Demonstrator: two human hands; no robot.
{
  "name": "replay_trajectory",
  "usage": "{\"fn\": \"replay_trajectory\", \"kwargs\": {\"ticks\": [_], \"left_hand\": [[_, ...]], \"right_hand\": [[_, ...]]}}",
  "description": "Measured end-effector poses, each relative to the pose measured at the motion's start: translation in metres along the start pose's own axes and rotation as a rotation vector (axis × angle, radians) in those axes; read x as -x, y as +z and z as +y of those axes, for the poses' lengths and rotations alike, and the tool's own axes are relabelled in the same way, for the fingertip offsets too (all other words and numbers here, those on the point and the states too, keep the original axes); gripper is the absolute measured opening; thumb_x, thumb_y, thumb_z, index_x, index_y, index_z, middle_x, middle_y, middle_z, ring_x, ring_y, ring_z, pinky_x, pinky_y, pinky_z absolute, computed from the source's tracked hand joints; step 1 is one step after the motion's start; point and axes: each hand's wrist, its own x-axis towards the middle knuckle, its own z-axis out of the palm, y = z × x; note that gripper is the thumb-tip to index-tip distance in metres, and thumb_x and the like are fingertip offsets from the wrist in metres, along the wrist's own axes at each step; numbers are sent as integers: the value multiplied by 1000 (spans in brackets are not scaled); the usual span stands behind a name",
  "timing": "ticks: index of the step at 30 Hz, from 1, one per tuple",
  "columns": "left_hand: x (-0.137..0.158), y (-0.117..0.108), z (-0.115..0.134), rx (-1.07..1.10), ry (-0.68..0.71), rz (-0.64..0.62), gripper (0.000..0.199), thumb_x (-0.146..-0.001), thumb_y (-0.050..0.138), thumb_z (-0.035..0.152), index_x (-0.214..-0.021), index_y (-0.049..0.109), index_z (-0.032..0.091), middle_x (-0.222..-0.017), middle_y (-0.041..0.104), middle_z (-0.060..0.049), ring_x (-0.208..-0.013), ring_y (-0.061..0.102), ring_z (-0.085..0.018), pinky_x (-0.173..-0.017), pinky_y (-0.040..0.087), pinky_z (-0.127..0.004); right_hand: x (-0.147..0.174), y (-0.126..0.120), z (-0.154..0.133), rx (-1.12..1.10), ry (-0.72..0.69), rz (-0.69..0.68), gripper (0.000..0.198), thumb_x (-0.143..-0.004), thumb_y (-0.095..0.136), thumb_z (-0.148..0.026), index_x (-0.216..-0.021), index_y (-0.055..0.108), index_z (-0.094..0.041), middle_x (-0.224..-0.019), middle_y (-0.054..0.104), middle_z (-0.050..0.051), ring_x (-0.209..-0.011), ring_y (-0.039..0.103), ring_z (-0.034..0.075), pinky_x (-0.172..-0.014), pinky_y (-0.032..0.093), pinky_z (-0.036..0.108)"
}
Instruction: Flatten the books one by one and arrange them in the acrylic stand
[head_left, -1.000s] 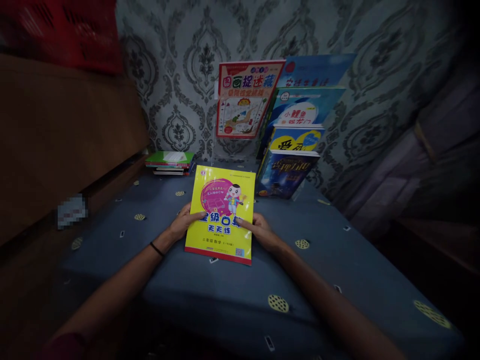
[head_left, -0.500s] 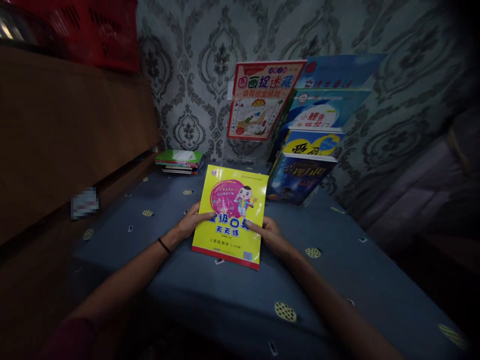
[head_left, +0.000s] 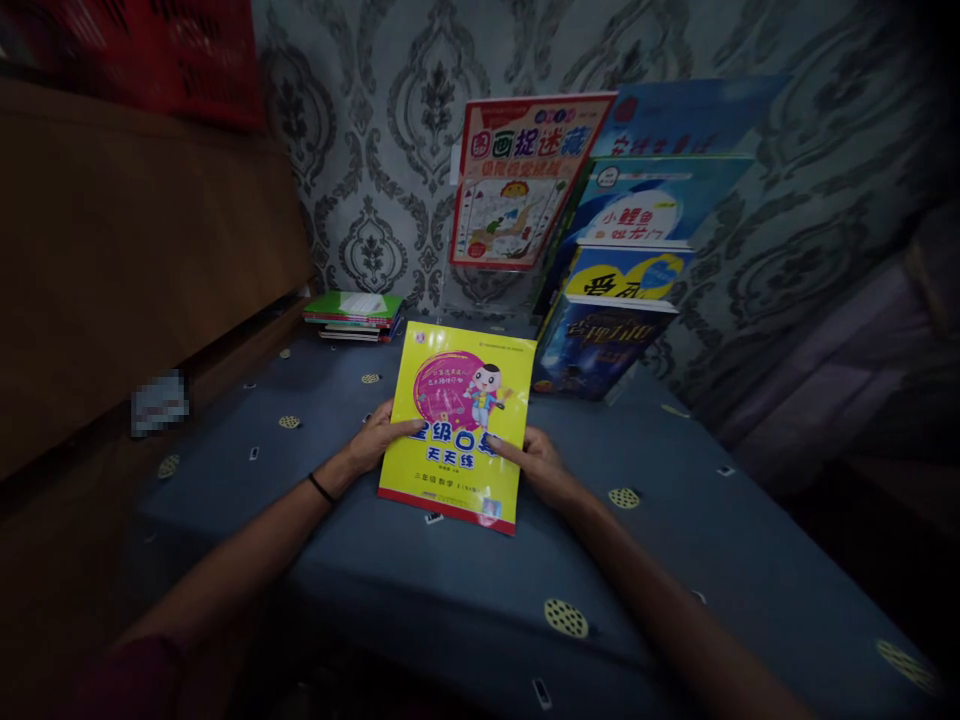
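A yellow workbook with a pink circle, a cartoon child and a red bottom strip is held up over the table, its cover facing me. My left hand grips its left edge, thumb on the cover and fingers hidden behind. On the right edge, my right hand holds it the same way. Beyond it, a tiered display rack carries a red-bordered picture book, a dark blue book, a yellow-and-blue book and light blue books behind them.
A patterned blue cloth covers the table. Against the wall at the back left lies a small stack of thin books. A wooden cabinet with a red plastic basket on top stands along the left side.
The view has shifted slightly, so the rack and wall patterns sit a little differently. Both hands keep the workbook in nearly the same pose.
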Motion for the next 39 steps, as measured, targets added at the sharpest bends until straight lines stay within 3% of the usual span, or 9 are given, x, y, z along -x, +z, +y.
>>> {"fn": "replay_trajectory", "kwargs": {"ticks": [24, 39], "left_hand": [[2, 0, 4, 1, 1, -63, 56, -62, 93, 36, -106, 67, 13, -96, 80, -12, -75, 76, -24, -73, 61, -35], [4, -1, 5, -8, -18, -59, 56, -63, 92, 37, -107, 68, 12, -97, 79, -13, -76, 76, -23, -75, 60, -35]], "right_hand": [[0, 0, 1, 36, 71, 60, 56, -51, 93, -63, -83, 80, -20, -85, 82, 10, -76, 79, 32, -79, 65, 48], [2, -3, 5, 39, 86, 77, 52, -58, 92, -58, -90, 80, -18, -93, 82, 12, -85, 79, 35, -80, 65, 49]]}}
